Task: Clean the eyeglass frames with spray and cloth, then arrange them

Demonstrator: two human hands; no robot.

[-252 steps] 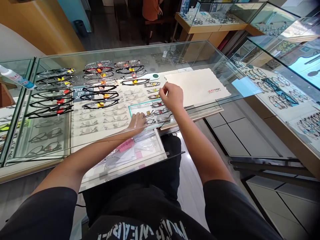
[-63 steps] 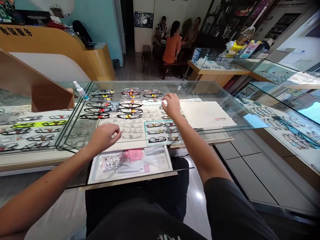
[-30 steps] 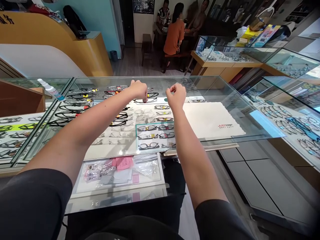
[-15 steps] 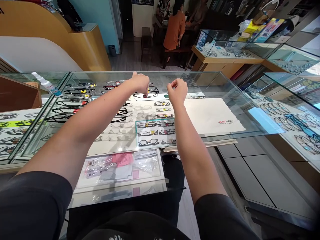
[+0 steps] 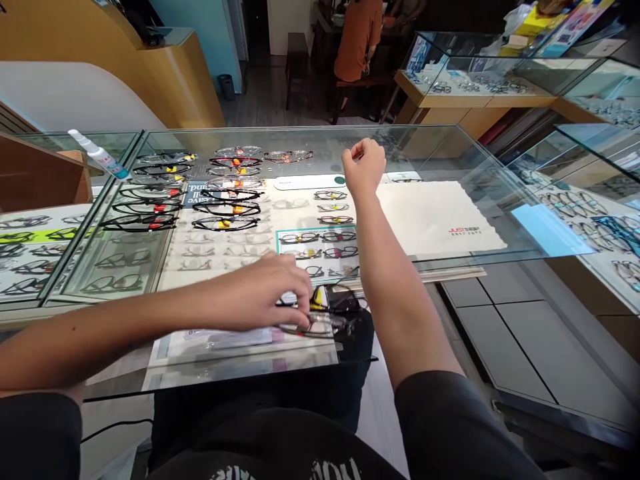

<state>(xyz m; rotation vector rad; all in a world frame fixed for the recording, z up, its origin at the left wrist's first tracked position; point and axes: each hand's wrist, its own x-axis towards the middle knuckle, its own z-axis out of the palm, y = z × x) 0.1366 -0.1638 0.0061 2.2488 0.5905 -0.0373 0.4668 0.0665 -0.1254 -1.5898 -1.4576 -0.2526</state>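
Observation:
My left hand (image 5: 280, 292) is low over the near edge of the glass counter (image 5: 425, 150). Its fingers are closed on dark-framed eyeglasses (image 5: 323, 325). Close behind them shows another dark frame with a yellow tag (image 5: 320, 297); whether the hand grips both pairs I cannot tell. My right hand (image 5: 366, 165) is raised above the counter's far half, thumb and fingers curled together; anything between them is hidden. Several tagged eyeglasses (image 5: 231, 208) stand in columns on the left of the counter, and one thin-framed pair (image 5: 289, 156) lies near the back.
A white spray bottle (image 5: 100, 157) leans at the left. A cream sheet (image 5: 430, 213) with printed lettering lies right of my right forearm. Under the glass are more frames on a teal-edged card (image 5: 317, 232). Below my left hand is an open drawer (image 5: 210, 357). A person in orange (image 5: 357, 43) is beyond.
My left hand has come from the counter's back toward my body, with dark eyeglasses now at its fingers. A thin-framed pair shows where it was. My right hand keeps its curled pose.

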